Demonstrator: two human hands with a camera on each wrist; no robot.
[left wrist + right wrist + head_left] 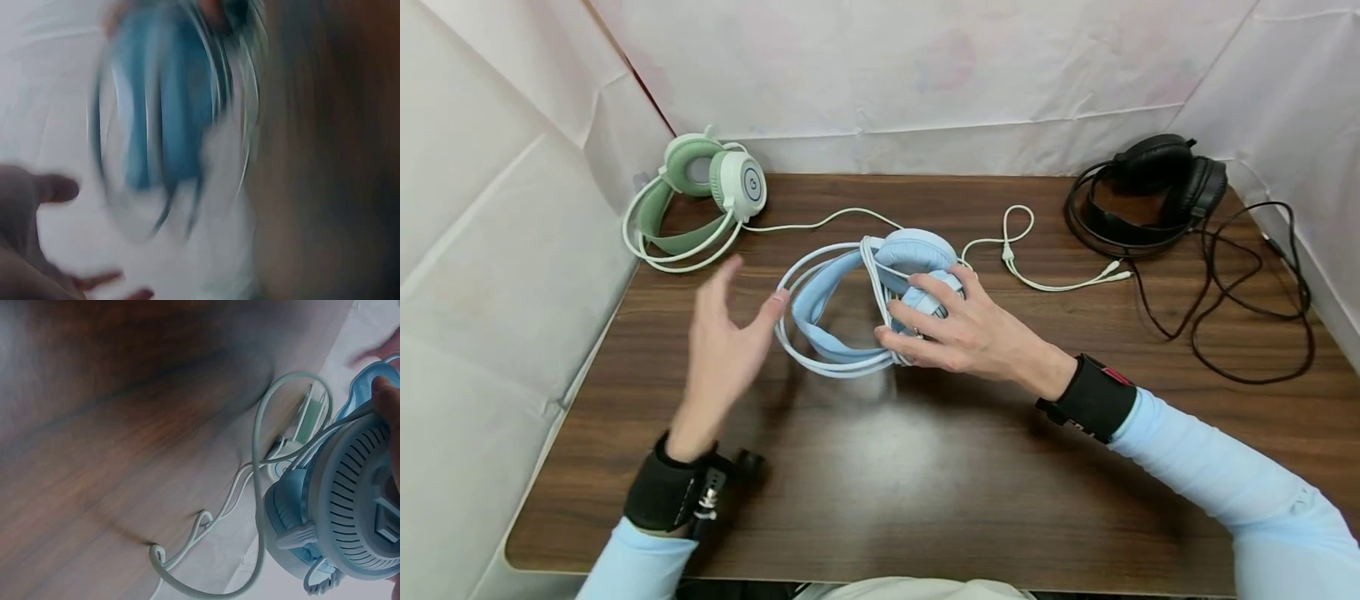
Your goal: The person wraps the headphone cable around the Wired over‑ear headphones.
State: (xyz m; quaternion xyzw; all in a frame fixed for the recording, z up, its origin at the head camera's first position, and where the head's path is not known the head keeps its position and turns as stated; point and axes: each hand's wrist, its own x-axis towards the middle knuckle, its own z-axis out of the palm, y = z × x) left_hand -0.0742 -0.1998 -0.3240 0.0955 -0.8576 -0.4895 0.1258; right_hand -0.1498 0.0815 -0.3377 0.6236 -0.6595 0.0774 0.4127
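A pair of light blue headphones [917, 247] is held above the table in the head view, its cable bundled across the headband and ear cups. My right hand [966, 333] grips it at the near ear cup, fingers spread over the outer shell. In the right wrist view the slotted ear cup [350, 500] fills the right side, with part of that hand over it. My left hand [726, 350] has its thumb and fingers spread at the headband's left side. A gap shows between that hand [28, 231] and the blurred headphones [181, 94] in the left wrist view.
Green and white headphones [745, 185] stand at the back left. A pale cable [1060, 288] with two plugs lies right of the blue headphones. Black headphones [1202, 192] with a loosely coiled black cable [1262, 381] lie at the back right. White sheets [925, 83] surround the wooden table [865, 500].
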